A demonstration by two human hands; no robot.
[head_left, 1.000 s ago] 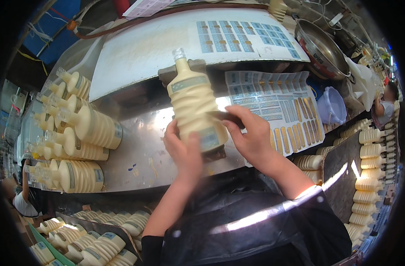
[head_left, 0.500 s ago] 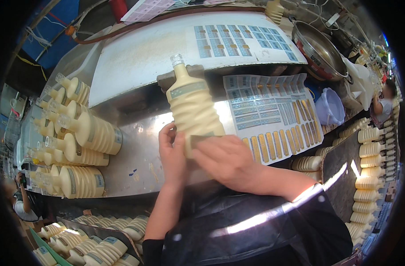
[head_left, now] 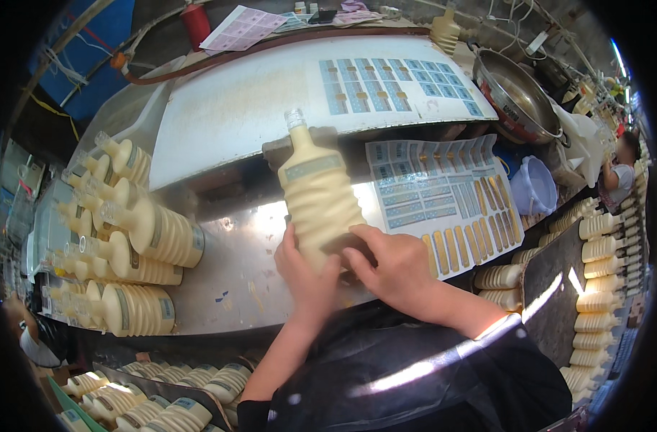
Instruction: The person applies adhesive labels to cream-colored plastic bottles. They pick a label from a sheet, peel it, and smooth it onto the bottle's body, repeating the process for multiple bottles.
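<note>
Head view: down over a shiny metal desk (head_left: 231,313).
Stacked cream, ribbed bottles with clear necks (head_left: 166,227): lying at the desk's left; blue base labels on the nearest, so apparently finished.
Left hand (head_left: 308,281): grip wrapped round the lower left side of a single cream, ribbed bottle (head_left: 317,191).
Single bottle: lying mid-desk, neck pointing away; shoulder band already on, base hidden, so completion unclear.
Right hand (head_left: 397,270): grip against the bottle's lower right; holding or merely touching, impossible to judge.
Blue-and-gold label sheet (head_left: 418,191): beside the right hand; many gold strips remaining.
</note>
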